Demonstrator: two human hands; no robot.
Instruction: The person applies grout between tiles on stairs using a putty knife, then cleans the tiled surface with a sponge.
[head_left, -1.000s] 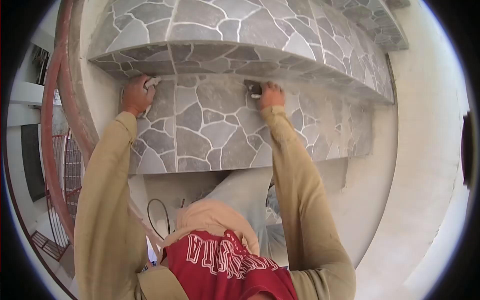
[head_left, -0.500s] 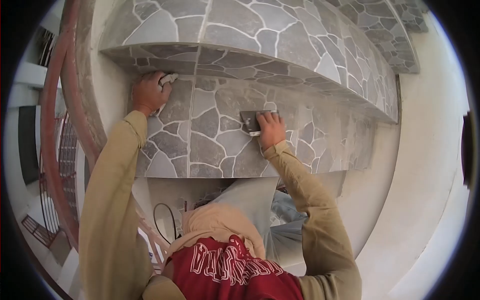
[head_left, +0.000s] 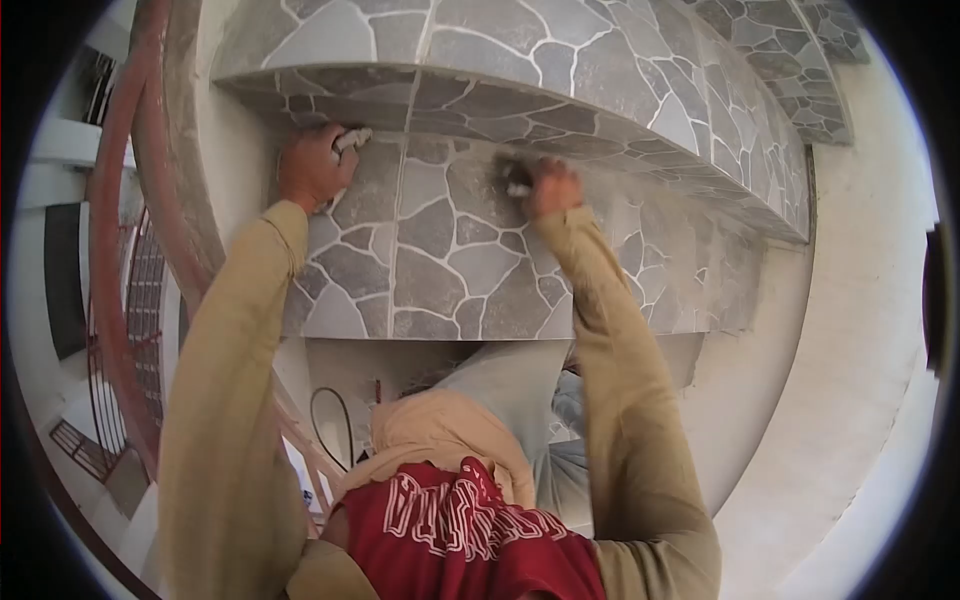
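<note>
Head view: upper left, your left hand (head_left: 315,168) has its fingers closed on a pale wad (head_left: 352,140); upper centre, your right hand (head_left: 556,188) looks clamped on a dark blade (head_left: 514,176), blurred, near the riser (head_left: 480,108), so a quick stroke could bang your knuckles, and trapped grit could scratch the tile (head_left: 440,250). Grey stone-patterned tile spans mid-frame, dusty rightward; red rail (head_left: 108,200) left, pale wall (head_left: 875,260) right.

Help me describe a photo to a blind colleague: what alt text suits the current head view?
A person's right hand holds a dark, motion-blurred tool at a grey stone-patterned step, while the left hand holds a pale wad there. Tan sleeves and a red top show below; a reddish railing curves along the picture's left side.
</note>
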